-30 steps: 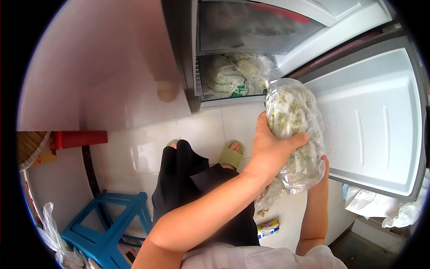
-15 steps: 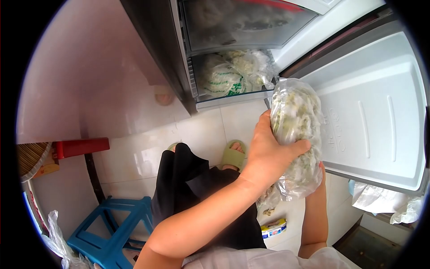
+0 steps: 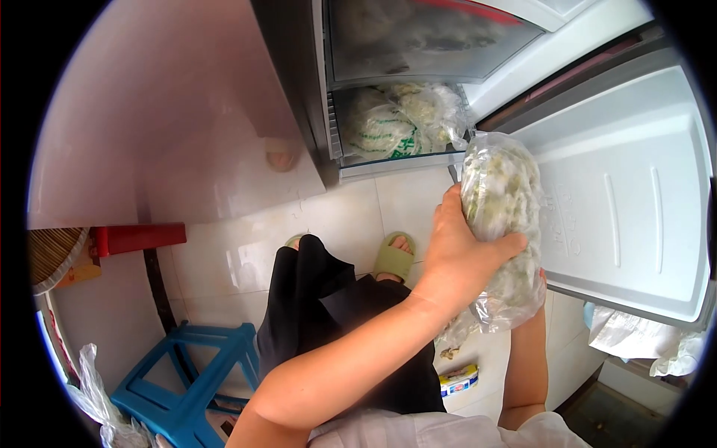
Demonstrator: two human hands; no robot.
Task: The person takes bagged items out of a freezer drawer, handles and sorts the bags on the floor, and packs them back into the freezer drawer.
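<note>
A clear plastic bag of pale green and white food (image 3: 504,179) is held upright in front of the open freezer door. My left hand (image 3: 470,243) grips its left side, with the thumb across the front. Behind the bag's lower right side is my right hand (image 3: 542,282), mostly hidden, with only a little of its fingers showing against the bag. Further bags with green print (image 3: 388,134) lie in the bottom freezer drawer (image 3: 403,166), just beyond the held bag. Below my left hand hangs or lies another partly hidden clear bag (image 3: 457,334).
The freezer door (image 3: 620,201) stands open at the right. A blue stool (image 3: 187,373) is at lower left, near a crumpled plastic bag (image 3: 104,411) and a red object (image 3: 142,238). A yellow and blue packet (image 3: 459,381) lies on the tiled floor (image 3: 231,257).
The view has shifted a little. The held bag sits slightly further right and its front has turned somewhat, while both hands stay on it.
</note>
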